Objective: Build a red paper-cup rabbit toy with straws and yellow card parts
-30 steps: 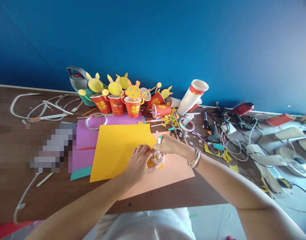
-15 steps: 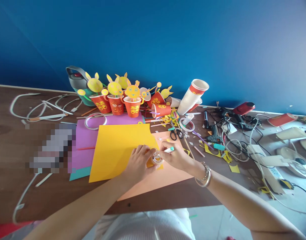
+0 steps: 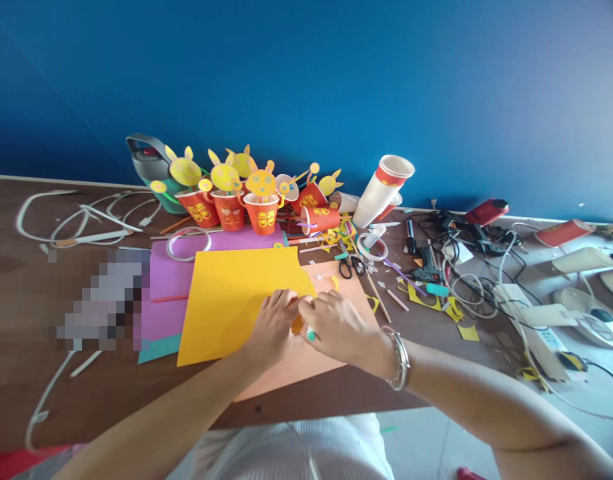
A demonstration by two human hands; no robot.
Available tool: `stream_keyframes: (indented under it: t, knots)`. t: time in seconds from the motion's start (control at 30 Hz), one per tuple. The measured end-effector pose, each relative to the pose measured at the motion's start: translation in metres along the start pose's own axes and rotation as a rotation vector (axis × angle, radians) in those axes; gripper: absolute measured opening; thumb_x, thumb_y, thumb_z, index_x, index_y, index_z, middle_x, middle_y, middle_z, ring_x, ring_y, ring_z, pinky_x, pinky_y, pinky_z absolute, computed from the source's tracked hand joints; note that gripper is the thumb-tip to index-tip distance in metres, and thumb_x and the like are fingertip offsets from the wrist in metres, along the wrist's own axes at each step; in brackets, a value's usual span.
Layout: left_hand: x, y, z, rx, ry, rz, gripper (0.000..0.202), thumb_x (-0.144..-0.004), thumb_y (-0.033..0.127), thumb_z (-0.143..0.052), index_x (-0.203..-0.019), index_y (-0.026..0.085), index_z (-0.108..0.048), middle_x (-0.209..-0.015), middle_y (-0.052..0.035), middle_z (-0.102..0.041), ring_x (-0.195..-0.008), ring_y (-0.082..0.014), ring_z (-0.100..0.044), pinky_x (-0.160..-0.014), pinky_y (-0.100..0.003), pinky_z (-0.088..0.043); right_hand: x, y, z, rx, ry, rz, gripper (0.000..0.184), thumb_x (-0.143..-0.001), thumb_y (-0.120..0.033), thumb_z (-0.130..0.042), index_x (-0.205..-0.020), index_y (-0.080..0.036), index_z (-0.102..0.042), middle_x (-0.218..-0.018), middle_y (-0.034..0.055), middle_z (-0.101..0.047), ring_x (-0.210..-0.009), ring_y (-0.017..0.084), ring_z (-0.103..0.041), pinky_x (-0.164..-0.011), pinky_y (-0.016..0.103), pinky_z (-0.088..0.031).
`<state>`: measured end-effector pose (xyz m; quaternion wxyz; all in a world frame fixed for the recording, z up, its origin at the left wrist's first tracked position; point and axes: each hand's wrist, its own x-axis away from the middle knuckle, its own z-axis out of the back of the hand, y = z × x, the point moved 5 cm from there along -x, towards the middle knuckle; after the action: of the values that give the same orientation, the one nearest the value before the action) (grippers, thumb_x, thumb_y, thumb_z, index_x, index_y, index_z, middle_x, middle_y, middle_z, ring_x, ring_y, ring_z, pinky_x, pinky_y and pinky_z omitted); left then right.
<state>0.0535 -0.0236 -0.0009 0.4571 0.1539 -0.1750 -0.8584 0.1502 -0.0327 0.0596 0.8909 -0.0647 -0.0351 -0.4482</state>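
My left hand (image 3: 275,321) is closed around a small orange-yellow paper piece (image 3: 297,325), over the edge of the yellow sheet (image 3: 236,293). My right hand (image 3: 339,328) is closed and meets it at the fingertips. A white marker with a teal end (image 3: 311,335) pokes out below the right fingers, its shaft mostly hidden by the hand. The fingers cover most of what lies between the two hands. Beneath them spreads a peach sheet (image 3: 281,373), with a yellow paper scrap (image 3: 332,283) just beyond the right hand.
Red paper cups (image 3: 262,217) with yellow rabbit faces stand at the back, beside stacked cups (image 3: 381,190). Black scissors (image 3: 352,267), a tape roll (image 3: 372,248) and a glue gun (image 3: 429,267) lie to the right, near a power strip (image 3: 531,320) and cables. Purple sheets (image 3: 169,287) lie left.
My right hand has turned over and shifted left against my left hand. The marker's teal end now points down toward me. The clear round-ended thing between the hands is covered.
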Motion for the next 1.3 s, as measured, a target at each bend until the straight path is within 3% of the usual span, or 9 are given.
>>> stream_keyframes:
  t: [0.13,0.27,0.4,0.57,0.73,0.87,1.03,1.17,1.3]
  knots:
    - [-0.001,-0.001,0.0,-0.028,0.014,0.006,0.021,-0.077,0.018,-0.059,-0.097,0.022,-0.063,-0.098,-0.0078,-0.058,-0.095,-0.0265,-0.05,-0.079,-0.038,-0.041,-0.023,0.0,0.011,-0.04,-0.208,-0.13,0.022,-0.084,-0.027,-0.053,-0.093,-0.011,-0.065,-0.08,0.0138,-0.071,-0.075,0.027,-0.067,-0.065,0.034,-0.045]
    - [-0.002,0.001,0.003,-0.011,0.08,-0.009,0.022,-0.077,0.031,-0.064,-0.098,0.022,-0.062,-0.101,-0.0075,-0.059,-0.097,-0.0267,-0.051,-0.08,-0.039,-0.042,-0.043,0.024,0.013,-0.173,-0.265,-0.3,0.023,-0.077,-0.026,-0.051,-0.078,-0.012,-0.069,-0.083,0.0171,-0.072,-0.077,0.029,-0.068,-0.06,0.033,-0.045]
    - [-0.001,0.002,0.003,0.008,0.101,-0.022,0.032,-0.077,0.035,-0.067,-0.106,0.023,-0.062,-0.102,-0.0068,-0.059,-0.098,-0.0256,-0.052,-0.082,-0.039,-0.042,-0.045,0.056,-0.01,-0.598,-0.318,-0.467,0.026,-0.072,-0.025,-0.053,-0.049,-0.016,-0.059,-0.051,0.0088,-0.064,-0.052,0.02,-0.061,-0.049,0.027,-0.041]
    - [0.0,-0.001,0.0,0.034,0.08,-0.004,0.045,-0.075,0.035,-0.069,-0.117,0.025,-0.058,-0.103,-0.0056,-0.059,-0.098,-0.0249,-0.052,-0.083,-0.039,-0.041,-0.023,0.091,-0.024,-1.191,-0.05,-0.597,0.027,-0.071,-0.021,-0.049,-0.045,-0.017,-0.051,-0.04,0.001,-0.053,-0.039,0.01,-0.048,-0.044,0.023,-0.038]
    - [-0.002,-0.003,0.001,0.136,0.093,0.013,0.041,-0.074,0.037,-0.068,-0.112,0.025,-0.061,-0.103,-0.0055,-0.061,-0.1,-0.0255,-0.052,-0.085,-0.042,-0.042,0.002,0.116,-0.017,-1.571,0.404,-0.51,0.021,-0.079,-0.038,-0.055,-0.075,-0.018,-0.06,-0.057,0.0001,-0.062,-0.052,0.013,-0.057,-0.051,0.025,-0.042]
    - [-0.006,-0.012,0.008,0.503,0.16,0.091,0.033,-0.075,0.037,-0.067,-0.104,0.022,-0.061,-0.103,-0.0065,-0.065,-0.097,-0.0233,-0.058,-0.088,-0.041,-0.046,0.011,0.12,-0.015,-1.571,0.616,-0.513,0.04,-0.084,-0.056,-0.053,-0.101,-0.02,-0.061,-0.073,0.0032,-0.067,-0.066,0.017,-0.063,-0.06,0.029,-0.047]
    - [-0.011,-0.038,0.014,1.032,0.319,0.369,0.042,-0.076,0.046,-0.064,-0.106,0.018,-0.053,-0.107,-0.0098,-0.065,-0.096,-0.0217,-0.063,-0.074,-0.034,-0.053,0.008,0.114,-0.007,-1.395,0.748,-0.495,0.035,-0.082,-0.049,-0.06,-0.101,-0.02,-0.062,-0.091,0.0048,-0.068,-0.072,0.014,-0.059,-0.06,0.025,-0.045]
    - [-0.012,-0.049,0.017,1.107,0.425,0.441,0.048,-0.071,0.046,-0.07,-0.105,0.017,-0.053,-0.109,-0.01,-0.064,-0.099,-0.0226,-0.064,-0.076,-0.034,-0.055,0.003,0.114,-0.005,-1.321,0.871,-0.482,0.027,-0.087,-0.048,-0.052,-0.092,-0.023,-0.059,-0.077,-0.0017,-0.059,-0.058,0.01,-0.049,-0.053,0.024,-0.04]
    - [-0.013,-0.051,0.016,1.081,0.428,0.412,0.05,-0.071,0.043,-0.072,-0.109,0.016,-0.055,-0.111,-0.0106,-0.066,-0.1,-0.0227,-0.065,-0.087,-0.037,-0.054,-0.001,0.116,-0.017,-1.355,0.907,-0.46,0.016,-0.084,-0.038,-0.056,-0.088,-0.023,-0.053,-0.066,-0.0056,-0.051,-0.053,0.009,-0.044,-0.049,0.022,-0.037]
